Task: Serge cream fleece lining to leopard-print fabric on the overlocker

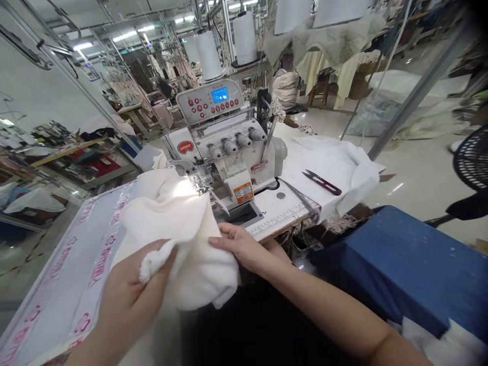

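My left fingers grip bunched cream fabric; my right fingers pinch its right side. Sewing machine noted beyond fingers.

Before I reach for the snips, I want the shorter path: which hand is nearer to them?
Right. The right hand, at the cream fabric's right edge, is left of the snips. The left hand grips the fabric farther left, farther from them.
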Tool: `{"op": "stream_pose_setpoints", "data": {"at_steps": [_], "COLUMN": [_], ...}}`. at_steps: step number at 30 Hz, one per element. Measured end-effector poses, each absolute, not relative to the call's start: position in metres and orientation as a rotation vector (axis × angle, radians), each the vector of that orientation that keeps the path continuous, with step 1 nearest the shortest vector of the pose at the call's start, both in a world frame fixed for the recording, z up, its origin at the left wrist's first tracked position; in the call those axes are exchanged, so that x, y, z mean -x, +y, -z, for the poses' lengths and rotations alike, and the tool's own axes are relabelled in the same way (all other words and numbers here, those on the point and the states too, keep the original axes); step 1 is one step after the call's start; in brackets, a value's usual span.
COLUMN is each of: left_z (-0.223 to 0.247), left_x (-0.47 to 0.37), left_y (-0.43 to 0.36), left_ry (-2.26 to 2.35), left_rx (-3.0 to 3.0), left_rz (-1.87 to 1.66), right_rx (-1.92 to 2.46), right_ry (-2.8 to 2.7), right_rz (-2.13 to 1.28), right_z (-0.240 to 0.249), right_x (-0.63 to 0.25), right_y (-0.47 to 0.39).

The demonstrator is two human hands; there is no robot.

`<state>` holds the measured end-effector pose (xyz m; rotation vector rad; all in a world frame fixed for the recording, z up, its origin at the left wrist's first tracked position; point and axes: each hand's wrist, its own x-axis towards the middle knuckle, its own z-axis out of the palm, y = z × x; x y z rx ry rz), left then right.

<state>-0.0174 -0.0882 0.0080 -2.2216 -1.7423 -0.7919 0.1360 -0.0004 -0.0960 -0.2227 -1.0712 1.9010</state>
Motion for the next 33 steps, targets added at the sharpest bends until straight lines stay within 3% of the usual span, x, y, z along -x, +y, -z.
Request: {"op": "stream_pose_setpoints", "data": {"at_steps": [8, 15, 20, 33], "left_z": [0.026, 0.042, 0.037, 0.03], "left_x": [0.026, 0.011, 0.008, 0.01], "left_y": [-0.087, -0.081, -0.076, -0.045], "left_ry": [-1.244, -1.145, -1.097, -1.165], "left_rx": [2.485, 2.589, 2.555, 2.444], "left_rz": [0.34, 0.295, 0.211, 0.168], "right_rx": [0.299, 0.463, 0.544, 0.64], "right_ry": [-1.12, -1.465, -1.47, -1.594], "right_rz": [-1.86, -1.437, -1.511, -1.181], "right_z": [0.109, 0.117, 0.119, 0.106], "right_x": [-0.138, -0.154, -0.155, -0.146], "right_y": [-0.007, -0.01, -0.01, 0.015]}}
